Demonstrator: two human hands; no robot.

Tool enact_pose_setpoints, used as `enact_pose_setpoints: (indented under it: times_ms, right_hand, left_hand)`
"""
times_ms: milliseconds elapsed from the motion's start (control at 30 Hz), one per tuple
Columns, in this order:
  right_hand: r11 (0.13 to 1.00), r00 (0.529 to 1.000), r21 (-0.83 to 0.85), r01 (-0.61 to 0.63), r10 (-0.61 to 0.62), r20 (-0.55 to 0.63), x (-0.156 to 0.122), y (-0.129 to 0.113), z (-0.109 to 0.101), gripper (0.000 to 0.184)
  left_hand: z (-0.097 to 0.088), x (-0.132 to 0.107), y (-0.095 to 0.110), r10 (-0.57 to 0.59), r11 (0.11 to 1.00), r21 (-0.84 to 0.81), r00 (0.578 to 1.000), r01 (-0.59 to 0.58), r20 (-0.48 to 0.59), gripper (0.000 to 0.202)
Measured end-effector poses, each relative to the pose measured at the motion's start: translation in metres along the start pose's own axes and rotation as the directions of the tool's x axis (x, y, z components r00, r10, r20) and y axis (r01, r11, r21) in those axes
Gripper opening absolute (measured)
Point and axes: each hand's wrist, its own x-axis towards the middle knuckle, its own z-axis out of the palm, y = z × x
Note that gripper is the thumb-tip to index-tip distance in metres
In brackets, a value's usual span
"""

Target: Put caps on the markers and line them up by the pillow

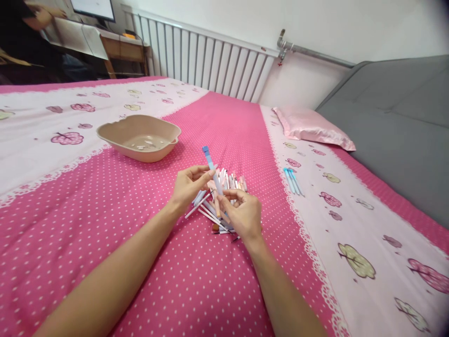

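Note:
My left hand (189, 185) and my right hand (242, 213) hold one blue pen (211, 167) between them above a pile of pens (220, 206) on the pink dotted bedspread (140, 234). The left fingers pinch the pen near its middle. The right fingers grip its lower end. The pen points up and away, its blue cap at the top. The pile holds several pink, white and blue pens, partly hidden by my hands.
A beige basin (140, 137) with a few scraps inside sits to the far left. A few blue pens (293, 181) lie apart to the right. Beyond are a pink pillow (312, 128), a grey headboard (393, 126), a white radiator (206, 58) and a person (24, 32) at a desk.

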Motion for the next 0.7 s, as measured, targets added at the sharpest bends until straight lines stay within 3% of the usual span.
enact_pose_setpoints:
  times_ms: [433,567,700]
  right_hand:
    - [0.997,0.953,-0.067,0.036,-0.054,-0.297,0.022,0.032,-0.023,0.03]
    - [0.995,0.916,-0.095,-0.011,-0.028,-0.4,0.036,0.047,-0.047,0.031]
    - [0.956,0.876,-0.245,-0.159,0.022,-0.482,0.054,0.064,-0.086,0.031]
  left_hand:
    - [-0.009,0.006,-0.02,0.23,0.911,0.349,0.973,-0.22,0.016,0.041]
    - [-0.012,0.009,-0.022,0.233,0.893,0.395,0.973,-0.217,0.01,0.041]
    - [-0.014,0.011,-0.024,0.23,0.879,0.428,0.973,-0.212,0.01,0.04]
